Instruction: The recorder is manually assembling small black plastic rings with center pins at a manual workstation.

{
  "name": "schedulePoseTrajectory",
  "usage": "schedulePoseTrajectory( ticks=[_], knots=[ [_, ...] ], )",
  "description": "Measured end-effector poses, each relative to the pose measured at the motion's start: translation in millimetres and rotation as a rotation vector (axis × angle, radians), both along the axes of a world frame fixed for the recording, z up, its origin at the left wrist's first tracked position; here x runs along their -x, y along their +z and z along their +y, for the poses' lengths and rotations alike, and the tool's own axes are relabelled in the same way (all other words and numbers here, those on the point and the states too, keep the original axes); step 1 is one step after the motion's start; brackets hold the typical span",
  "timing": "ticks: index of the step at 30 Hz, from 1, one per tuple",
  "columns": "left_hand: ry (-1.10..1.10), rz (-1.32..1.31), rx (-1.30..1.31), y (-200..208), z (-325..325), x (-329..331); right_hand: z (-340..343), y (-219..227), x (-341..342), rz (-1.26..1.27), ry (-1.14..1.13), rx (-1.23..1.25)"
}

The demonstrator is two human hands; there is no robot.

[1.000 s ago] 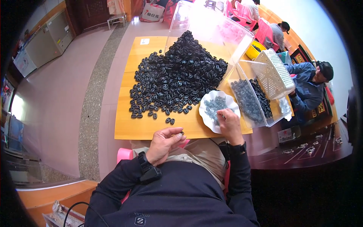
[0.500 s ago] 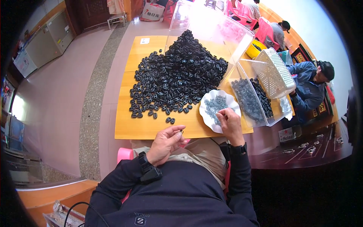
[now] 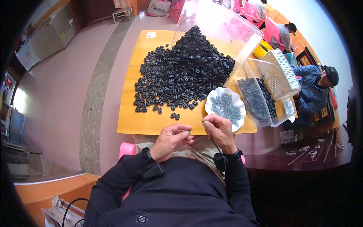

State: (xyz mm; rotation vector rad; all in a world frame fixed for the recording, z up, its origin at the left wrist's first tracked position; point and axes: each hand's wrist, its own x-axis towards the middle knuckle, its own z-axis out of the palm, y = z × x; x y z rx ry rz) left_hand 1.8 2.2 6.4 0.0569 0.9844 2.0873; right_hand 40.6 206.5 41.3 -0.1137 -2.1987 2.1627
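Observation:
My left hand (image 3: 172,141) is just past the table's near edge, thumb and fingers pinched together. Whatever sits at its fingertips is too small to make out. Facing it, my right hand (image 3: 220,133) also pinches, beside the near rim of a white scalloped dish (image 3: 240,101); what it holds is too tiny to name. Many small clear grey pieces (image 3: 226,108) lie in the dish. Beyond my hands spreads a large heap of small black oval parts (image 3: 189,72) with holes. Two loose black parts (image 3: 175,116) lie nearest my left hand. The fingertips of both hands are apart.
A clear plastic bin (image 3: 278,122) of black parts stands right of the dish, with a white perforated basket (image 3: 281,73) against it. A large clear container (image 3: 242,36) lies behind the heap. A person in blue (image 3: 312,89) sits at the right.
My right hand has left the dish and come left and nearer, toward my left hand. The left hand has shifted slightly right. The whole view has shifted a little.

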Motion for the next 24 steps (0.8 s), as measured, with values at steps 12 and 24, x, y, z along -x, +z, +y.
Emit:
schedulePoseTrajectory(
  ticks=[12,24],
  knots=[
    [-0.034,0.102,0.023,-1.7,-0.4,-1.3,-22.8,-12.4,0.1,0.127,0.134,-0.095],
    [0.014,0.117,0.007,-6.9,1.7,-0.6,-28.1,-9.6,-1.4,0.022,0.122,-0.028]
  ],
)
